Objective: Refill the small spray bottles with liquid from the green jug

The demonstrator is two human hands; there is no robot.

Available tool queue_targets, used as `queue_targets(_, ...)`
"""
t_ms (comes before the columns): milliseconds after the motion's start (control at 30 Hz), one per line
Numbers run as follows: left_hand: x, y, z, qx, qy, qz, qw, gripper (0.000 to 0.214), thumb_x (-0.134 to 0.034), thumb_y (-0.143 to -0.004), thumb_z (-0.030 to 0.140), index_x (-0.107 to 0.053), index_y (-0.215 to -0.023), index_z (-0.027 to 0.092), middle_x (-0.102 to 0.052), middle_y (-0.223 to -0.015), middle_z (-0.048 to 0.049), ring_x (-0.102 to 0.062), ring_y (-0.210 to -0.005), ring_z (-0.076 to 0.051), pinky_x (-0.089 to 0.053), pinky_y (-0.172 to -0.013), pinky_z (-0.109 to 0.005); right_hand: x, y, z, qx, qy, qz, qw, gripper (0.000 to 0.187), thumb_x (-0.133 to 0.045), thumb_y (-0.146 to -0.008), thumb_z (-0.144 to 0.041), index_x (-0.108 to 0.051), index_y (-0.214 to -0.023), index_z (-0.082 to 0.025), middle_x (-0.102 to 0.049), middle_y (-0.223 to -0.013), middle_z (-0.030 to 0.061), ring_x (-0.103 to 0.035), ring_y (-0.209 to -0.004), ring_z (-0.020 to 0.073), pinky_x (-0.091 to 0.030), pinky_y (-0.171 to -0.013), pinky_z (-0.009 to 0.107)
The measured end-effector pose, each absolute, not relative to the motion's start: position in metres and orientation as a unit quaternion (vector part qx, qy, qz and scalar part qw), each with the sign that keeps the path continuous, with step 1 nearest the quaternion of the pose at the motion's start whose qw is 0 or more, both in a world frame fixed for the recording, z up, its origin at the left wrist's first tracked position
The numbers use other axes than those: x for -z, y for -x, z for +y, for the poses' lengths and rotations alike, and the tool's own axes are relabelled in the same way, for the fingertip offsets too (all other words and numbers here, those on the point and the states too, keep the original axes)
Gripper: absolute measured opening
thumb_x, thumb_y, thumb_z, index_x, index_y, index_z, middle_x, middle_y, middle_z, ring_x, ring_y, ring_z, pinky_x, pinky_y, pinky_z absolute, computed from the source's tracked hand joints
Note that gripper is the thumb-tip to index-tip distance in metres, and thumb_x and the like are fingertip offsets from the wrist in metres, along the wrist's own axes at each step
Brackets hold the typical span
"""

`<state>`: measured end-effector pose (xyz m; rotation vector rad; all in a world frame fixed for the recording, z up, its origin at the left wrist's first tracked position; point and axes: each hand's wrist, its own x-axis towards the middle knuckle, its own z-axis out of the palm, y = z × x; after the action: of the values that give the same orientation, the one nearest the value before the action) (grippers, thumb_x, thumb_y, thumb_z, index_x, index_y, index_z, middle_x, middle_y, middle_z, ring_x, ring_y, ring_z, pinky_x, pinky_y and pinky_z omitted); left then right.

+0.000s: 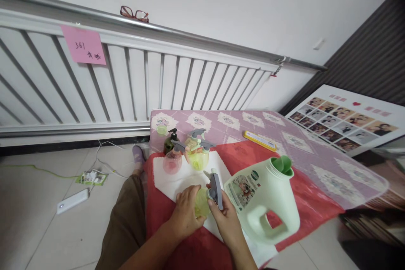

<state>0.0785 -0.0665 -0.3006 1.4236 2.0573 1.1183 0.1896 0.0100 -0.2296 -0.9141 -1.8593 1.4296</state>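
Note:
My left hand is wrapped round the body of a yellow-green spray bottle above the white cloth. The fingers of my right hand close on its grey spray head, at the neck of the bottle. Just beyond stand a pink spray bottle, a yellow spray bottle and a dark green pump bottle. To the right of my hands is a large pale green jug with a dark green cap piece in its mouth.
A red cloth covers the near part of the purple patterned table. A yellow flat case lies on the far side, and a small green cup at the far left corner. A white radiator runs behind; a power strip lies on the floor.

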Motion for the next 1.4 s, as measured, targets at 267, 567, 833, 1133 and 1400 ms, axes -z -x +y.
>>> queue_targets(267,0.298,-0.078,-0.068,-0.398,-0.506,0.735,0.211,0.078,-0.058,-0.061,0.020,-0.031,-0.135,0.019,-0.046,-0.137,-0.0135,-0.040,-0.128,-0.030,-0.029,-0.106,-0.049,0.237,-0.180,0.010,-0.549,0.355,-0.670,0.352,0.024,-0.073,-0.069,-0.031,-0.066,-0.092,-0.024,-0.073,-0.092,0.0037,-0.067,-0.087,0.0236,-0.055,-0.080,0.038)
queue_targets(567,0.300,-0.079,-0.067,-0.399,-0.506,0.738,0.198,0.077,-0.058,-0.062,0.018,-0.033,-0.134,0.017,-0.046,-0.137,-0.0149,-0.041,-0.128,-0.031,-0.028,-0.105,-0.050,0.245,-0.171,0.002,-0.529,0.383,-0.648,0.392,0.034,-0.073,-0.066,-0.031,-0.060,-0.096,-0.023,-0.069,-0.094,0.0041,-0.066,-0.089,0.0238,-0.053,-0.083,0.039)
queue_targets(833,0.308,-0.079,-0.066,-0.408,-0.511,0.732,0.192,0.082,-0.062,-0.061,0.019,-0.028,-0.136,0.020,-0.044,-0.140,-0.0135,-0.038,-0.129,-0.031,-0.029,-0.105,-0.052,0.254,-0.180,-0.005,-0.584,0.370,-0.635,0.345,0.040,-0.061,-0.081,-0.046,-0.060,-0.114,-0.023,-0.065,-0.124,0.0092,-0.057,-0.119,0.0249,-0.042,-0.105,0.042)
queue_targets(1133,0.309,-0.080,-0.068,-0.409,-0.511,0.735,0.175,0.073,-0.059,-0.069,0.022,-0.030,-0.135,0.017,-0.046,-0.138,-0.0162,-0.040,-0.129,-0.031,-0.030,-0.104,-0.052,0.268,-0.165,-0.009,-0.526,0.429,-0.619,0.395,0.037,-0.064,-0.075,-0.049,-0.065,-0.094,-0.017,-0.076,-0.087,0.0083,-0.072,-0.081,0.0258,-0.058,-0.072,0.037)
queue_targets(1400,0.312,-0.080,-0.068,-0.411,-0.508,0.735,0.181,0.070,-0.058,-0.072,0.027,-0.031,-0.136,0.017,-0.045,-0.139,-0.0170,-0.040,-0.130,-0.032,-0.030,-0.105,-0.052,0.269,-0.167,-0.006,-0.436,0.448,-0.675,0.391,0.049,-0.067,-0.072,-0.049,-0.064,-0.111,-0.020,-0.072,-0.109,0.0075,-0.061,-0.111,0.0286,-0.044,-0.100,0.039)
